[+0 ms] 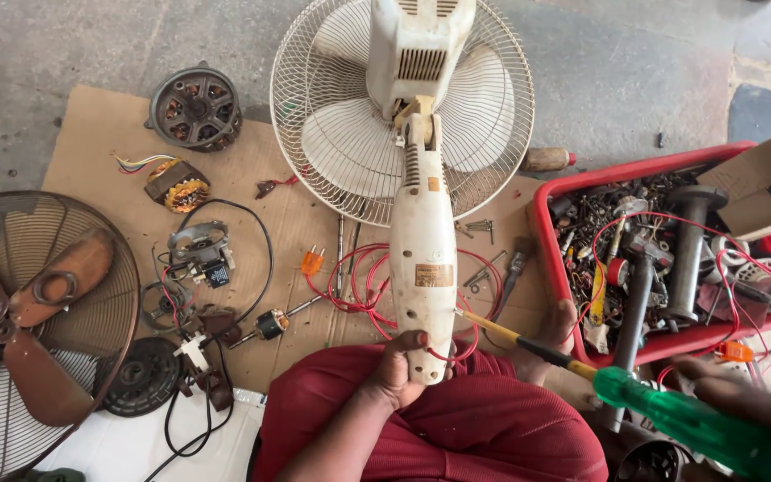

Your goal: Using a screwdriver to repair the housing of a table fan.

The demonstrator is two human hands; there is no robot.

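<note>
Flattened cardboard [100, 134] covers grey concrete floor [46, 45] beneath the white fan [423, 241], left hand [399, 366] fingers clamped on it; right hand [742, 402] fingers grip a green screwdriver [671, 415].

Under the left hand [401, 366] is lying a scuffed matt plastic fan stand [423, 259]; the right hand [742, 397] is gripping a glossy translucent green screwdriver [671, 418].

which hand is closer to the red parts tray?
Right. The right hand holds the green-handled screwdriver just below the red tray's front rim. The left hand grips the white fan stand farther left, over the lap.
</note>
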